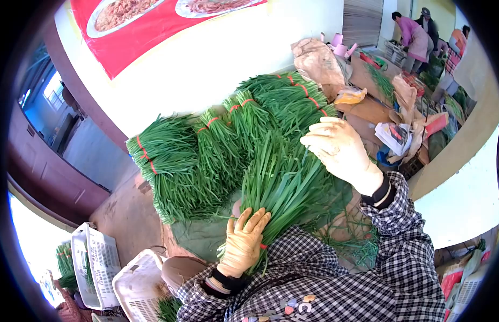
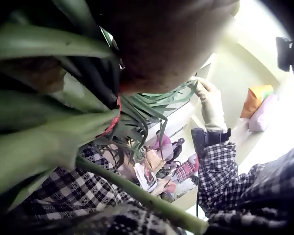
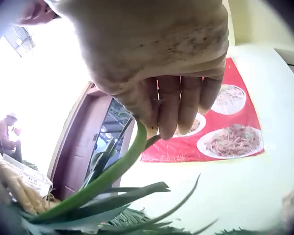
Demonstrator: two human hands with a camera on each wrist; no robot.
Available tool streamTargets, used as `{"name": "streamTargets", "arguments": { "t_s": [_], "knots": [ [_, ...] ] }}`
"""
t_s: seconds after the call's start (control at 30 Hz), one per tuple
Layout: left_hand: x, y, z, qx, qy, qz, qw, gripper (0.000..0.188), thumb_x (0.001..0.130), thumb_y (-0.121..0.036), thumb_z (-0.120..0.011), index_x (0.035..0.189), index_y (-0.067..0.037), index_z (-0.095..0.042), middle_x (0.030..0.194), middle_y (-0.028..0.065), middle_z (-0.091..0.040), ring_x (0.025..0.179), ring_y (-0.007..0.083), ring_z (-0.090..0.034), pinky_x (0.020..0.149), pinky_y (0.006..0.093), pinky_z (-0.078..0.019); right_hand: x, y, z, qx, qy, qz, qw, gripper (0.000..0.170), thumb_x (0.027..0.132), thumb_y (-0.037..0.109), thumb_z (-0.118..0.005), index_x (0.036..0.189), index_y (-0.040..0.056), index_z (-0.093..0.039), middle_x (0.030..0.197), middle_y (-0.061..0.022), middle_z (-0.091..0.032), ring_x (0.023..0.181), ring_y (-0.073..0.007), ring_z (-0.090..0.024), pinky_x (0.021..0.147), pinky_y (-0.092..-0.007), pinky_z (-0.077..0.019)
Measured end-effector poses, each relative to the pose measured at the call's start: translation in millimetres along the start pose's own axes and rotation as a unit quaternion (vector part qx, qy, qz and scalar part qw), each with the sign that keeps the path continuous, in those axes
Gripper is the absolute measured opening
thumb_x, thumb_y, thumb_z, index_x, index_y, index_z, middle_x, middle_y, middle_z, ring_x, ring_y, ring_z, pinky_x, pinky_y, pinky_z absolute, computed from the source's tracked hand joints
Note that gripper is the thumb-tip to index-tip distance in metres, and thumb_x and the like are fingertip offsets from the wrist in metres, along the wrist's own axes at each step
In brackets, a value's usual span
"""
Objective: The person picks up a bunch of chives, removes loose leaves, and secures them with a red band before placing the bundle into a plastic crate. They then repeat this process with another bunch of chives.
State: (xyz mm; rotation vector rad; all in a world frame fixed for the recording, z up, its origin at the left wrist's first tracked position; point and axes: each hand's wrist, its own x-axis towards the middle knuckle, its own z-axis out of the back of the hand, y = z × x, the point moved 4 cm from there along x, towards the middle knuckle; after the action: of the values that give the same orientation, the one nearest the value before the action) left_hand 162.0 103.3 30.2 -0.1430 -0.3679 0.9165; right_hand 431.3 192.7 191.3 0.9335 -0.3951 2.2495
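Observation:
A loose-leaved bunch of garlic chives [image 1: 279, 182] lies over the person's lap, its leaf ends spreading away from the body. The left hand [image 1: 241, 244], in a pale glove, holds this bunch near its stem end, fingers laid across the leaves. A red band [image 2: 113, 117] circles the stems in the left wrist view. The gloved right hand [image 1: 340, 153] is raised above the leaf ends at the right. Between its thumb and fingers it pinches a long green leaf [image 3: 105, 178], which bends up from the bunch in the right wrist view.
Several banded chive bundles [image 1: 174, 155] are stacked against the white wall. White plastic crates [image 1: 102, 263] stand at the lower left. Cardboard and paper bags [image 1: 319, 61] are heaped at the right. Loose chive scraps [image 1: 362, 247] litter the floor, and other people [image 1: 415, 37] work farther back.

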Motion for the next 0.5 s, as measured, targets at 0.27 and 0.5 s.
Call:
{"name": "streamTargets", "arguments": {
  "t_s": [0.27,0.5],
  "knots": [
    [0.0,-1.7,6.3,0.017,0.021,0.001,1.000,0.074,0.086,-0.006,-0.067,0.156,-0.019,-0.048,0.160,0.0047,-0.048,0.146,0.0353,-0.042,0.117,0.0593,-0.0331,-29.3,-16.8,-11.5,0.004,0.045,-0.046,0.998,0.010,0.089,0.010,-0.070,0.099,0.0110,-0.072,0.076,-0.0076,-0.067,0.075,-0.0297,-0.067,0.071,-0.0426,-0.0516],
    [29.1,-17.5,60.4,-0.007,-0.029,-0.031,0.999,0.058,0.085,-0.009,-0.074,0.142,-0.009,-0.060,0.141,0.0108,-0.061,0.125,0.0344,-0.061,0.101,0.0478,-0.0515,-7.3,23.3,5.8,0.089,0.013,-0.085,0.992,0.017,0.089,0.006,-0.070,0.104,0.0102,-0.074,0.085,-0.0067,-0.072,0.079,-0.0274,-0.070,0.070,-0.0389,-0.0548]
  ]
}}
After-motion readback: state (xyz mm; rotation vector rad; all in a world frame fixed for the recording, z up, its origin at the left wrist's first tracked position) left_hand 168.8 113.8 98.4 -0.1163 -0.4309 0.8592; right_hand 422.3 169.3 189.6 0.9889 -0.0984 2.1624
